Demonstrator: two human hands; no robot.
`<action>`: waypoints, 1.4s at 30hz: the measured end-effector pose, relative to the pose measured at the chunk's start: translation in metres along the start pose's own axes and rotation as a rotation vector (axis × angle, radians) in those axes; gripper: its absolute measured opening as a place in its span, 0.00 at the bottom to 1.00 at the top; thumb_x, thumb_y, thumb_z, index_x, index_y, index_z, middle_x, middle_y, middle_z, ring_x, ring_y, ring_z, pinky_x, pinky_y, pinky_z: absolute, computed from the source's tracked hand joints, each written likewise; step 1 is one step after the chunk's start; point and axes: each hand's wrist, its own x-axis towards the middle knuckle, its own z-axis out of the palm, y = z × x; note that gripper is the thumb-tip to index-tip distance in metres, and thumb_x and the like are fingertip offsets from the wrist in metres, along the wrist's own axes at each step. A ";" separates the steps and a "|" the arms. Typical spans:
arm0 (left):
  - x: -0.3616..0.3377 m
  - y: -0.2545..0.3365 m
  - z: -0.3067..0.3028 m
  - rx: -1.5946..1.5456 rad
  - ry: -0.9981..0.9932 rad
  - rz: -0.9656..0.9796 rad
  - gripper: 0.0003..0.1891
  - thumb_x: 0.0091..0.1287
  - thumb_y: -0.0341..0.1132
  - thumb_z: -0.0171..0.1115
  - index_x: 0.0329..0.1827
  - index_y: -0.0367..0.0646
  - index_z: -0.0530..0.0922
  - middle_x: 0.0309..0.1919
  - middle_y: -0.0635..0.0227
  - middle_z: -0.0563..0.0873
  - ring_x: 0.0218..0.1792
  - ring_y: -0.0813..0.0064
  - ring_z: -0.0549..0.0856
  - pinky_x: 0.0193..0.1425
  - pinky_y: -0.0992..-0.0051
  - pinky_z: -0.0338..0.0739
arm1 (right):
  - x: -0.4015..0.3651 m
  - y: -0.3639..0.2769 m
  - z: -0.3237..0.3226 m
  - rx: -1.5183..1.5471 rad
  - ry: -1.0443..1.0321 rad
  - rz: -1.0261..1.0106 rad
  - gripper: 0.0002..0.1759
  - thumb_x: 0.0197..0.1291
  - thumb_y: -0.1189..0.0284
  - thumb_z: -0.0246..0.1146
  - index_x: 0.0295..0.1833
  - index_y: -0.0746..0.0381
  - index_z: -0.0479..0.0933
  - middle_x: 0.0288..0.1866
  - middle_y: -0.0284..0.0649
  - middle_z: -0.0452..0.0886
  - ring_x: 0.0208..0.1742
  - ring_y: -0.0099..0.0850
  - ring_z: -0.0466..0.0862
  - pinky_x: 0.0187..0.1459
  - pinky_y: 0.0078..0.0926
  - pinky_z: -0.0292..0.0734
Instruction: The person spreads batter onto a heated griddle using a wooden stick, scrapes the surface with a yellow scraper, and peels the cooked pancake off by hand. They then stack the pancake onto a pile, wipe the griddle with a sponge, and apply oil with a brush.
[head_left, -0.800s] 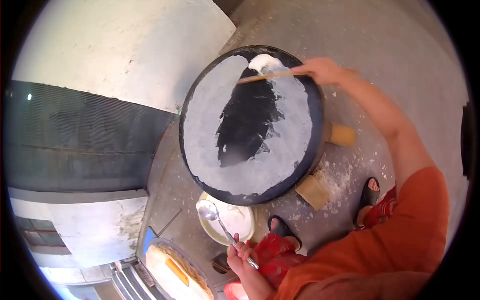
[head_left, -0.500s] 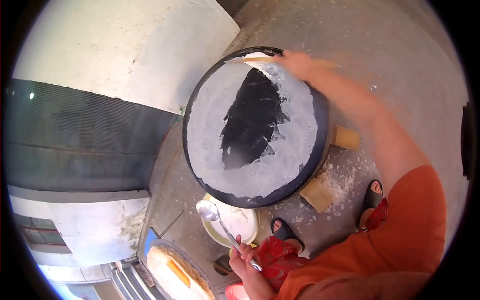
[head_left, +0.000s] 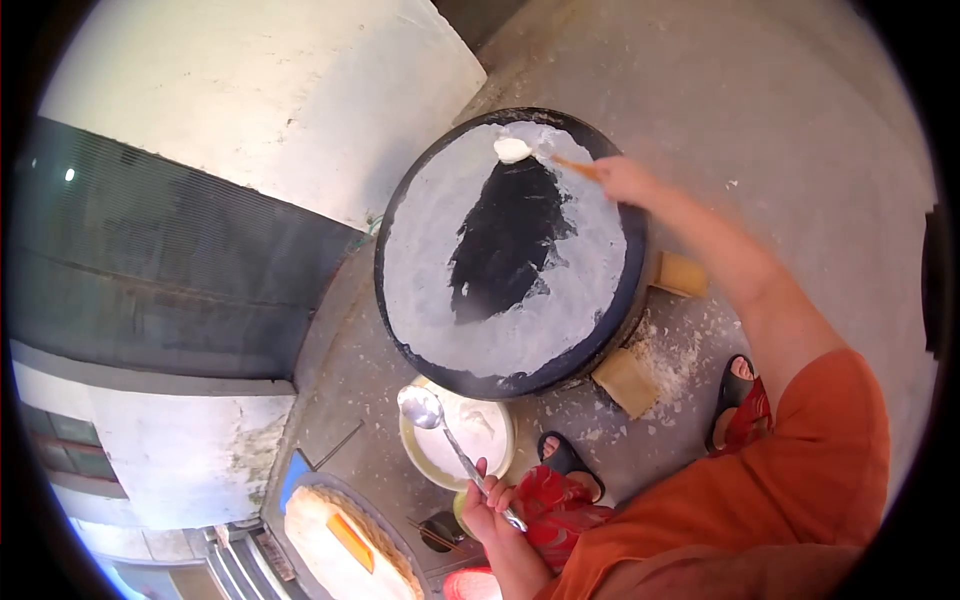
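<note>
My right hand point(head_left: 628, 182) is closed on a wooden batter spreader point(head_left: 577, 168) at the far right part of a big round black griddle point(head_left: 638, 255). Its thin blade reaches in beside a white lump of batter point(head_left: 513, 150). Pale, thin batter point(head_left: 425, 260) coats most of the griddle in a ring, leaving a dark bare patch point(head_left: 508, 235) in the middle with ragged edges. Lower down, my left hand point(head_left: 490, 505) grips the handle of a metal ladle point(head_left: 422, 408). The ladle's bowl is smeared white and overlaps a basin point(head_left: 508, 455) of white batter.
Yellowish blocks point(head_left: 628, 382) stand at the griddle's near side, with pale crumbs scattered on the floor. A stack of flat, thin pancakes point(head_left: 320, 560) with an orange scraper point(head_left: 350, 542) on it lies at lower left. A white wall point(head_left: 260, 90) rises beyond the griddle. My sandalled feet are close to the basin.
My right hand has drawn the spreader back toward me and to the right, uncovering the white lump of batter. The ladle stays in my left hand; the view has shifted slightly.
</note>
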 end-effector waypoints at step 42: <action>-0.033 0.017 -0.019 0.028 -0.024 0.052 0.19 0.70 0.39 0.34 0.53 0.33 0.65 0.23 0.65 0.69 0.19 0.78 0.65 0.18 0.80 0.61 | -0.094 -0.070 0.084 0.007 -0.054 -0.254 0.15 0.58 0.68 0.50 0.50 0.55 0.75 0.45 0.44 0.78 0.46 0.38 0.78 0.47 0.30 0.71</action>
